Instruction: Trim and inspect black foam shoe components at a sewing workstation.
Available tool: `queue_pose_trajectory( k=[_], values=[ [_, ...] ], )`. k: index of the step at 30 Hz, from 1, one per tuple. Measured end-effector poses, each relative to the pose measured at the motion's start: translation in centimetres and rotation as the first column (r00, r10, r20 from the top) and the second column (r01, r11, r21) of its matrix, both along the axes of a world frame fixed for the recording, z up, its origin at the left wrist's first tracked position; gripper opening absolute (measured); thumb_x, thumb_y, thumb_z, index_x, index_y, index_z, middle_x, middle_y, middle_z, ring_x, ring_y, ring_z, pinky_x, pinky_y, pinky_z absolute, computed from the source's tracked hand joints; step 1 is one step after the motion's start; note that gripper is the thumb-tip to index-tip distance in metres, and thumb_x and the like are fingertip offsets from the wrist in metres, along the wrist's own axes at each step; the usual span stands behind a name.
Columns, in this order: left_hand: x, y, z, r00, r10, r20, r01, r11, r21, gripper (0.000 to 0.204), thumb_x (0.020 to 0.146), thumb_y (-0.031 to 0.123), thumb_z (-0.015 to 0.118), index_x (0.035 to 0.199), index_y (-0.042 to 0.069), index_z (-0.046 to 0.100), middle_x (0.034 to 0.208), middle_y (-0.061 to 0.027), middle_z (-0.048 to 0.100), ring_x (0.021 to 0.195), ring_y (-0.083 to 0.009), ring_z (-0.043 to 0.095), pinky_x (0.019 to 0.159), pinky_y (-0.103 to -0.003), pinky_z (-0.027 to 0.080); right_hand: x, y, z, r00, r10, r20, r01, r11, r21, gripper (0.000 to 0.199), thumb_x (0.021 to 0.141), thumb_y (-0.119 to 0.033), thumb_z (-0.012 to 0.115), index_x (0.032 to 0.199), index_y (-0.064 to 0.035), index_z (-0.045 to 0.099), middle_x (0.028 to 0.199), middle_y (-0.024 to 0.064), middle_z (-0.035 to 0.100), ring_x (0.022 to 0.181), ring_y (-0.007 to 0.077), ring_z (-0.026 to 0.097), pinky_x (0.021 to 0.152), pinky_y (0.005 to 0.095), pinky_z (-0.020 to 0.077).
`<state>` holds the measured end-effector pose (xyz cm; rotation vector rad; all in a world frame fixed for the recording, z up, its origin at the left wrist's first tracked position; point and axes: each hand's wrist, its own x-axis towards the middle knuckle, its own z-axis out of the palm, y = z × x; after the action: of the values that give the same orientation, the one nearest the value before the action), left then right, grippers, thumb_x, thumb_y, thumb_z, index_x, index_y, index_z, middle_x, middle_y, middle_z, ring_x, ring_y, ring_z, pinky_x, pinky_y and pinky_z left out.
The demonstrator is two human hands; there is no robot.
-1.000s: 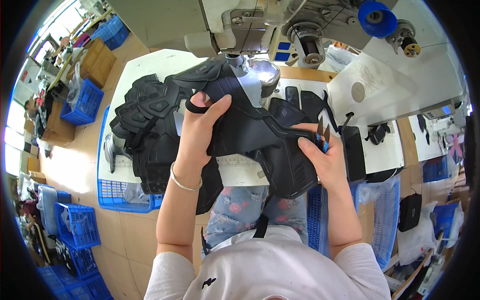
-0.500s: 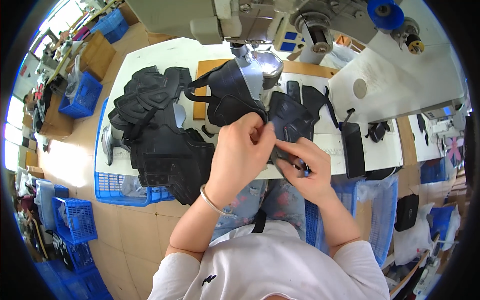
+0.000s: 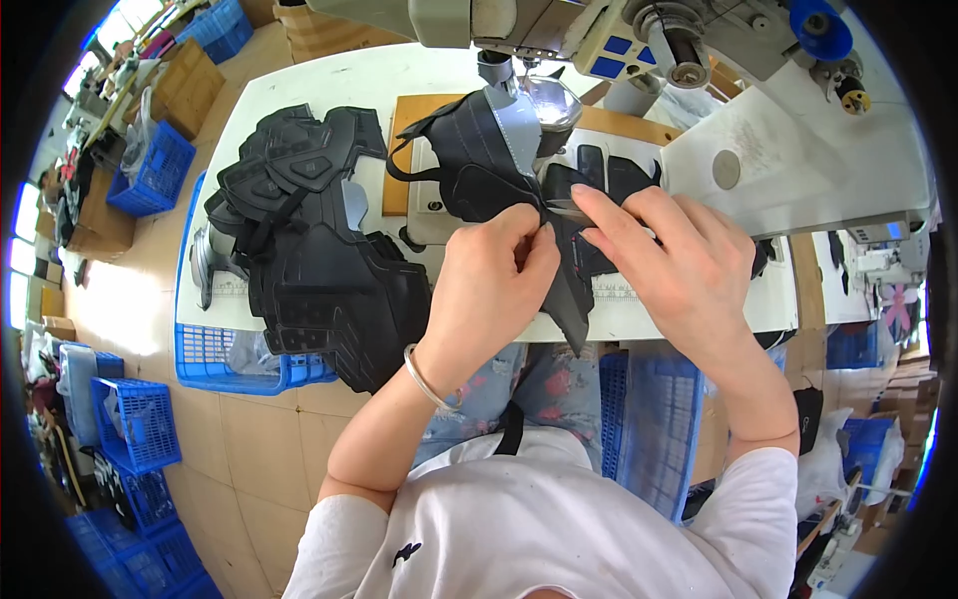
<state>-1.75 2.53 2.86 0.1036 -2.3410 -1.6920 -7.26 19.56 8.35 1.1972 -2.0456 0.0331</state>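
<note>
A black padded fabric piece (image 3: 477,165) lies on the white sewing table (image 3: 329,85) under the sewing machine head (image 3: 519,20). My left hand (image 3: 489,290) pinches its near edge at the middle of the table. My right hand (image 3: 669,265) rests beside it on the right, fingertips pressing the same black piece, with what looks like a small metal tool at the fingertips. A narrow black flap (image 3: 574,304) hangs down over the table's front edge between both hands.
A stack of black padded pieces (image 3: 309,240) covers the table's left part and overhangs a blue crate (image 3: 239,364). More blue crates (image 3: 140,424) stand on the floor at left. A white machine cover (image 3: 798,150) sits at right; a blue crate (image 3: 649,419) stands by my knees.
The black piece has been lowered from in front of me onto the table under the machine. Both hands have come together at its near edge.
</note>
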Motion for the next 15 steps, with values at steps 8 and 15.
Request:
queue_pose_trajectory(
  k=[8, 15],
  values=[
    [0.0, 0.5, 0.1, 0.999, 0.037, -0.022, -0.037, 0.999, -0.040, 0.017, 0.085, 0.008, 0.062, 0.072, -0.002, 0.054, 0.057, -0.0172, 0.054, 0.045, -0.0290, 0.049, 0.049, -0.037, 0.041, 0.2, -0.8, 0.7, 1.000, -0.018, 0.026, 0.014, 0.991, 0.131, 0.040, 0.070, -0.021, 0.077, 0.109, -0.0157, 0.071, 0.074, -0.0021, 0.048, 0.061, 0.0127, 0.051, 0.050, 0.0280, 0.0401],
    [-0.2, 1.2, -0.2, 0.992, 0.048, -0.113, -0.065, 0.986, -0.150, 0.016, 0.083, 0.006, 0.062, 0.071, -0.001, 0.054, 0.060, -0.0200, 0.057, 0.053, -0.0380, 0.057, 0.051, -0.042, 0.044, 1.2, -1.6, 1.1, 0.989, -0.147, 0.012, 0.139, 0.957, 0.256, 0.033, 0.075, -0.017, 0.072, 0.108, -0.0154, 0.071, 0.074, -0.0007, 0.046, 0.061, 0.0126, 0.052, 0.050, 0.0275, 0.0422]
  ],
)
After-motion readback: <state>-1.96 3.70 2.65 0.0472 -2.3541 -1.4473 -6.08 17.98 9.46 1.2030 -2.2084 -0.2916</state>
